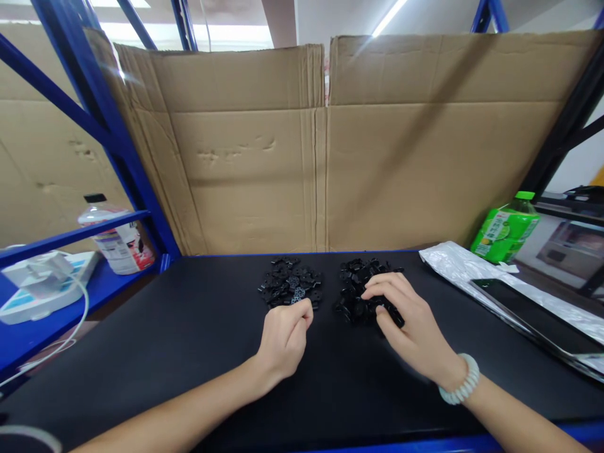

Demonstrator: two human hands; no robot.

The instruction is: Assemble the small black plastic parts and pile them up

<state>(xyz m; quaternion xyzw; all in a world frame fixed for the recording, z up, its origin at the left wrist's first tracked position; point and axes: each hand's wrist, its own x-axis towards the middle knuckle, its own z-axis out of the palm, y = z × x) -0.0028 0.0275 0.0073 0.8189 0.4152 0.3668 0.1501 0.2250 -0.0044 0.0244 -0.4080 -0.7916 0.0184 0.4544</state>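
Two heaps of small black plastic parts lie on the black tabletop. My left hand is curled closed just in front of the left heap; whatever its fingers may hold is hidden. Over the right heap reaches my right hand, its fingers bent and thumb apart, with the fingertips at the parts. No part shows clearly gripped between thumb and fingers. A pale beaded bracelet circles my right wrist.
Cardboard panels stand along the back edge. At the right are a silvery bag, a dark-screened phone and a green bottle. A blue shelf at the left carries another bottle and a white power strip with cables.
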